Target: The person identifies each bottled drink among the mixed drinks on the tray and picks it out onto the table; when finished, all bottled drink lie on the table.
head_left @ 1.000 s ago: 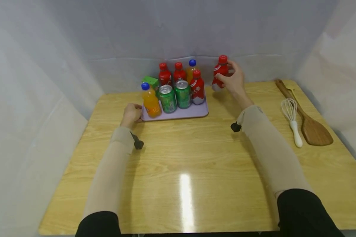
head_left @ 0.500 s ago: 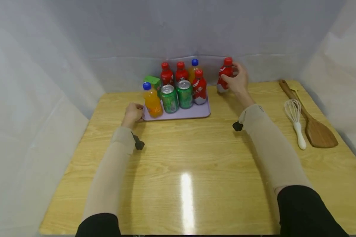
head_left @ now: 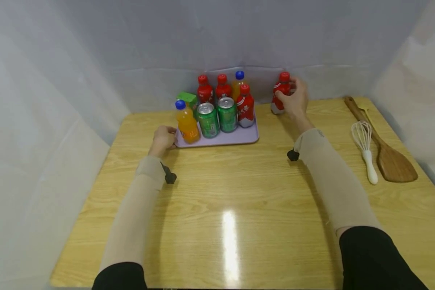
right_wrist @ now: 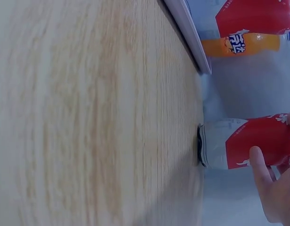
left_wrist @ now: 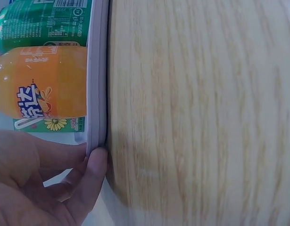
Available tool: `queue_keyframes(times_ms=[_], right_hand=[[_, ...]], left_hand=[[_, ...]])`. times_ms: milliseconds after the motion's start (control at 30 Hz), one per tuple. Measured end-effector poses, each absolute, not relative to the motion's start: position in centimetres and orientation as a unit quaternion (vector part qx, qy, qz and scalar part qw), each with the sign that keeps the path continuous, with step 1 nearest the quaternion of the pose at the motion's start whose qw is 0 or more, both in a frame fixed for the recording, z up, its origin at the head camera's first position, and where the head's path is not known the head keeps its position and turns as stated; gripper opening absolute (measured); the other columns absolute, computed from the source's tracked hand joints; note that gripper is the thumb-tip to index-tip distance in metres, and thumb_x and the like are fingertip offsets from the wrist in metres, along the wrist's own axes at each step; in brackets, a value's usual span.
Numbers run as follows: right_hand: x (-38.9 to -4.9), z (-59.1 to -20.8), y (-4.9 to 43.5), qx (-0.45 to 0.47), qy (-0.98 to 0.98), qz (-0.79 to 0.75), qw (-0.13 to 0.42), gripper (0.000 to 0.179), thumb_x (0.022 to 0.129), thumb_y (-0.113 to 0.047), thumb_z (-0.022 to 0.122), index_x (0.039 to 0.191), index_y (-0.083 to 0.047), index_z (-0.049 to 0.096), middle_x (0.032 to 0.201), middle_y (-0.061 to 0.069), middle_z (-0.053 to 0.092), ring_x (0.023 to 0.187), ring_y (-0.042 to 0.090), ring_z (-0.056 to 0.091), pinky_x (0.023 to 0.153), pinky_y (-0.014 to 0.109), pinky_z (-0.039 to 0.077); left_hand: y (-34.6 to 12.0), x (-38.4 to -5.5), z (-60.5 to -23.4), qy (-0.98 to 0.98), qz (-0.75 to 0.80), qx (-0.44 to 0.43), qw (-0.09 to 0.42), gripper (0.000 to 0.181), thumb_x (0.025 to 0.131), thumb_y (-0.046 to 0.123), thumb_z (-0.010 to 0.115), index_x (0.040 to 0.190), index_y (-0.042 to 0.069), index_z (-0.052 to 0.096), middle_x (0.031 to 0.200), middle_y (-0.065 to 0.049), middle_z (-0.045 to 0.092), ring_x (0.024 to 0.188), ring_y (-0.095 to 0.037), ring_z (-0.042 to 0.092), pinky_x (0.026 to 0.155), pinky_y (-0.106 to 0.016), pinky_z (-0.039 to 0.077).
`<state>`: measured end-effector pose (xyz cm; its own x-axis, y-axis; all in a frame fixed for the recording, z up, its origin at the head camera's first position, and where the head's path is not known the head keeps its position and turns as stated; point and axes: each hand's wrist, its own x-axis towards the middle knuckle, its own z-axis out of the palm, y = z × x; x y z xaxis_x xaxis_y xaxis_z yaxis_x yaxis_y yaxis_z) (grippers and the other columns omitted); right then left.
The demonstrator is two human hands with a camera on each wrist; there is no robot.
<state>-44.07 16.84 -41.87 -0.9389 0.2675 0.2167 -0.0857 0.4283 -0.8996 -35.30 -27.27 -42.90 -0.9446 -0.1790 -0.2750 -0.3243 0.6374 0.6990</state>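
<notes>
My right hand [head_left: 296, 97] grips a red bottle [head_left: 282, 88] with a white lower part, upright at the table's back edge, right of the tray. In the right wrist view, the thumb lies along the side of this bottle [right_wrist: 258, 141], its base right at the tabletop. My left hand [head_left: 163, 139] pinches the left end of a lilac tray [head_left: 224, 139] between thumb and fingers. The tray bears green cans [head_left: 208, 122], several red bottles [head_left: 245, 106], orange soda bottles with blue caps [head_left: 187, 125] and a green carton [head_left: 187, 98].
At the right side of the wooden table [head_left: 210, 193] lie a whisk [head_left: 364, 145] with a white handle and a wooden spatula [head_left: 395, 161]. A thin yellowish tool [head_left: 365, 114] lies beside the spatula's handle. A white cloth [head_left: 217, 36] hangs behind the table.
My right hand has moved right and slightly down with the red bottle, away from the tray. The left hand keeps its hold on the tray's left end.
</notes>
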Motion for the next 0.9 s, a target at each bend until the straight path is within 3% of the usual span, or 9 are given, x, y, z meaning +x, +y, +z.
queue_keyframes(times_ms=[500, 700, 900], right_hand=[[-43.1, -41.8, 16.8, -0.063, -0.870, 0.460, 0.167, 0.065, 0.099, -0.037, 0.070, 0.156, -0.015, 0.049, 0.149, 0.017, 0.051, 0.133, 0.030, 0.055, 0.113, 0.044, 0.050], [-42.4, -41.5, 16.0, -0.047, -0.856, 0.455, 0.243, 0.062, 0.098, -0.033, 0.071, 0.153, -0.014, 0.049, 0.151, 0.014, 0.048, 0.143, 0.029, 0.043, 0.123, 0.040, 0.039], [-41.8, -40.8, 14.3, 0.052, -0.825, 0.457, 0.329, 0.060, 0.095, -0.026, 0.076, 0.148, -0.007, 0.055, 0.140, 0.020, 0.054, 0.133, 0.033, 0.050, 0.117, 0.039, 0.043]], left_hand=[[-26.9, -35.1, -42.9, 0.907, 0.388, -0.135, 0.094, 0.054, 0.094, -0.006, 0.058, 0.147, -0.005, 0.056, 0.146, -0.027, 0.060, 0.093, -0.019, 0.065, 0.065, -0.016, 0.059], [-27.1, -35.3, -42.6, 0.909, 0.383, -0.134, 0.092, 0.053, 0.094, -0.005, 0.058, 0.147, -0.006, 0.056, 0.147, -0.028, 0.059, 0.096, -0.021, 0.065, 0.067, -0.017, 0.060], [-27.3, -35.5, -42.6, 0.904, 0.392, -0.139, 0.096, 0.054, 0.094, -0.004, 0.057, 0.147, -0.006, 0.055, 0.146, -0.028, 0.059, 0.084, -0.014, 0.062, 0.061, -0.013, 0.056]])
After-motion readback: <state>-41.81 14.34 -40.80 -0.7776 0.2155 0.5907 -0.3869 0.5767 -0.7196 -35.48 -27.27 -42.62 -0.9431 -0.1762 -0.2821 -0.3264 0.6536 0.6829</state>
